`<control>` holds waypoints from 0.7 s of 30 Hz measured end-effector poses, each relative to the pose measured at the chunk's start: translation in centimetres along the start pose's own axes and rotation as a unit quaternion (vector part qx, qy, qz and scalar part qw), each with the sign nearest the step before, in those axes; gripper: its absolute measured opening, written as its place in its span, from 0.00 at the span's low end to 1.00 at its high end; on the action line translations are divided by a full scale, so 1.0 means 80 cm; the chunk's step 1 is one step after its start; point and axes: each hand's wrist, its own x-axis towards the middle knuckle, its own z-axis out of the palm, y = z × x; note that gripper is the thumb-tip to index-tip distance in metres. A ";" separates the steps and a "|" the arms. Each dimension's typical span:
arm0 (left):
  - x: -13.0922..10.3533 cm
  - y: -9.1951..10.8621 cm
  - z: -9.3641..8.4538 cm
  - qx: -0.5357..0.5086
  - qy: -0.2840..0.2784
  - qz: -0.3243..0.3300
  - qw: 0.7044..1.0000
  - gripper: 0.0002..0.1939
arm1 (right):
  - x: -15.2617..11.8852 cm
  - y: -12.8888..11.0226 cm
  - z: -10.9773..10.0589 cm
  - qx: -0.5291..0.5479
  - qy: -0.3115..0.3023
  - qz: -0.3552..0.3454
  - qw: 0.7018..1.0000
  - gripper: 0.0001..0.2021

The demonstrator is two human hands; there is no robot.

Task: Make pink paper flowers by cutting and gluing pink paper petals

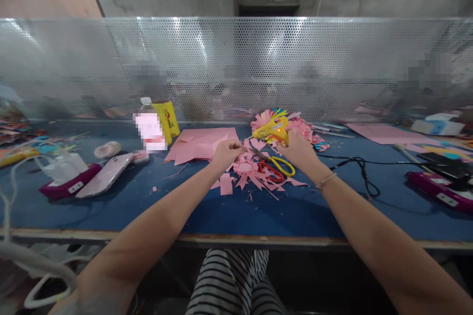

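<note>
My right hand [295,143] is closed round the handle of a yellow hot glue gun [271,130], its nozzle pointing left. My left hand [228,152] is held in a pinch just over the pink scraps; what sits between its fingertips is too small to make out. Below and between the hands lie scissors [283,166] with red and yellow handles, partly over cut pink paper pieces [244,167]. Behind my left hand are pink paper sheets [201,141]. Pink paper flowers [261,120] with some yellow and blue strips are heaped behind the glue gun.
To the left stand a bottle [150,128], a yellow packet [170,120], a phone [107,174] and a purple power strip [70,182]. A black cord [364,167] runs right toward another power strip [439,192]. A perforated metal screen [229,54] borders the table's back.
</note>
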 end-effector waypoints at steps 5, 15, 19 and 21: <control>0.003 -0.003 -0.001 0.003 0.000 0.005 1.000 0.07 | 0.001 0.001 0.001 -0.003 0.003 -0.008 1.000 0.17; 0.002 0.000 -0.003 0.001 0.005 0.002 1.000 0.05 | 0.003 0.005 0.006 -0.009 0.010 -0.031 0.999 0.17; 0.001 0.001 -0.003 0.003 0.009 -0.003 1.000 0.06 | 0.003 0.005 0.005 -0.007 -0.001 -0.021 1.000 0.17; 0.001 0.002 -0.004 0.003 0.008 0.000 1.000 0.06 | 0.003 0.005 0.004 -0.003 -0.003 -0.018 1.000 0.18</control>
